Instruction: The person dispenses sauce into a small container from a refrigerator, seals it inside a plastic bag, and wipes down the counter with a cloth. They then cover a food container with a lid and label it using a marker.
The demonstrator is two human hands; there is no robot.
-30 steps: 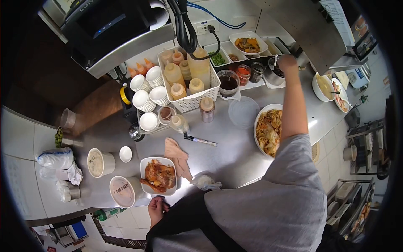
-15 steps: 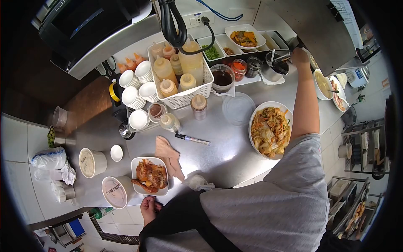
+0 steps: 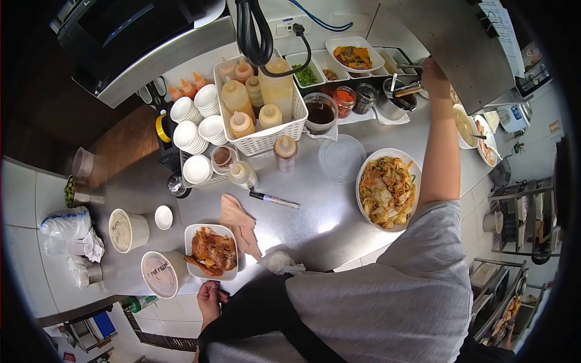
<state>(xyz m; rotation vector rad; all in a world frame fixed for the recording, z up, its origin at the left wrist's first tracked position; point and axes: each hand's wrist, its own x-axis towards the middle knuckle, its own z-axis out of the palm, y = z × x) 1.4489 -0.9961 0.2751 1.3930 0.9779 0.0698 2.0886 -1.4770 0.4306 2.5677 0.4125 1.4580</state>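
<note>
My right hand reaches far across the counter, beside the back trays and partly under a steel panel. Its fingers look closed, but what they hold is hidden; a metal handle lies close beside them. Just left of it a metal pot has utensils in it. Below my right forearm stands a white bowl of noodles with cabbage. My left hand hangs low by the counter edge, fingers curled near something dark I cannot make out. Above it is a white dish of roasted chicken.
A white basket of squeeze bottles, stacked small white cups and jars line the back. Two lidded tubs stand at left. A cloth, a marker and a clear lid lie mid-counter.
My right hand has moved slightly farther back, toward the trays under the panel. A brown handle now shows over the pot. My left hand stays low by the counter edge.
</note>
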